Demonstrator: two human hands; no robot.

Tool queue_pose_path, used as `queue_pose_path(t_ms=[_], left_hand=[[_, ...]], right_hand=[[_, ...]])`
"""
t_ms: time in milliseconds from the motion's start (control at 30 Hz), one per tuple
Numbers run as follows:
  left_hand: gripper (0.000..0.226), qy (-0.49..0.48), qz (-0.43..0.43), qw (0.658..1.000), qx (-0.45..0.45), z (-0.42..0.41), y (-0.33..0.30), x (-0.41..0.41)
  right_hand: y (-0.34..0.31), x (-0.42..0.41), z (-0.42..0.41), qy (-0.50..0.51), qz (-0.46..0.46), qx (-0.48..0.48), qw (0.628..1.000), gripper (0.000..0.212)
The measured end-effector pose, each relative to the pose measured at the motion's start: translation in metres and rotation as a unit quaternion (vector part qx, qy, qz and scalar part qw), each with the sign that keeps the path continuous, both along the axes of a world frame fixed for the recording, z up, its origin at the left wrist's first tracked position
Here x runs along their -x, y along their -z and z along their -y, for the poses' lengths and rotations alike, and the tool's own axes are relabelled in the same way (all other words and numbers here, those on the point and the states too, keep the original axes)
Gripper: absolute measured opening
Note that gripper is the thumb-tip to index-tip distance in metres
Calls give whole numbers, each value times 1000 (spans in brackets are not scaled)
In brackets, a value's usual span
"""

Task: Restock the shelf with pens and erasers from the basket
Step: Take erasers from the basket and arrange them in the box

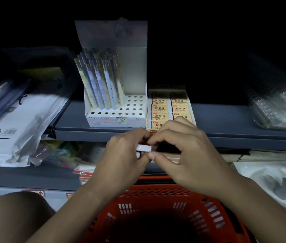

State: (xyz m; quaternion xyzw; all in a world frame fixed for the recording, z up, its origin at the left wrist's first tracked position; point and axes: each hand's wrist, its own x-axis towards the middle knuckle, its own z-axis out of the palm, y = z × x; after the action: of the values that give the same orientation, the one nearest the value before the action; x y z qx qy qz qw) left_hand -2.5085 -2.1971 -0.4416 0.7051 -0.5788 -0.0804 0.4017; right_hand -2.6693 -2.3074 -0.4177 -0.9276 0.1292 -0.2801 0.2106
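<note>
pinching a white eraser between left hand and right hand, before the dim grey shelf, above the red basket

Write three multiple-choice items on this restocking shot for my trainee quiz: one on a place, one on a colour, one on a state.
1. Where does the eraser box sit?
A. Left of the pen display
B. Right of the pen display
C. In the basket

2. What colour is the basket?
A. Red
B. Blue
C. Green

3. What are the hands doing?
A. Hanging idle
B. Both holding a small white item
C. Gripping the basket rim

Answers:
1 B, it adjoins the pen display on the right.
2 A, its mesh wall is red.
3 B, the left hand and right hand pinch the white item.
</note>
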Motion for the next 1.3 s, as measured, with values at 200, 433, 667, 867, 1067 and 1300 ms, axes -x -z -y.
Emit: queue_pose_path(t_ms=[200, 433, 667, 867, 1067, 1300], left_hand=[[19, 0, 7, 1000, -6, -1, -1, 1], [24, -9, 0, 1000, 18, 0, -6, 3], [41, -43, -6, 998, 52, 0, -8, 2], [38, -39, -10, 996, 75, 0, -10, 4], [41, -22, -3, 997, 76, 0, -8, 2], [46, 12, 2, 998, 64, 2, -4, 0]], right_hand=[[5, -2, -2, -3, 8, 5, 1000, 16], [0, -3, 0, 48, 23, -17, 998, 9], [-9, 2, 4, 140, 81, -201, 966, 6], [-8, 2, 4, 167, 72, -149, 972, 6], [-8, 5, 5, 88, 60, -3, 994, 22], [-2, 4, 8, 44, 31, 67, 996, 7]])
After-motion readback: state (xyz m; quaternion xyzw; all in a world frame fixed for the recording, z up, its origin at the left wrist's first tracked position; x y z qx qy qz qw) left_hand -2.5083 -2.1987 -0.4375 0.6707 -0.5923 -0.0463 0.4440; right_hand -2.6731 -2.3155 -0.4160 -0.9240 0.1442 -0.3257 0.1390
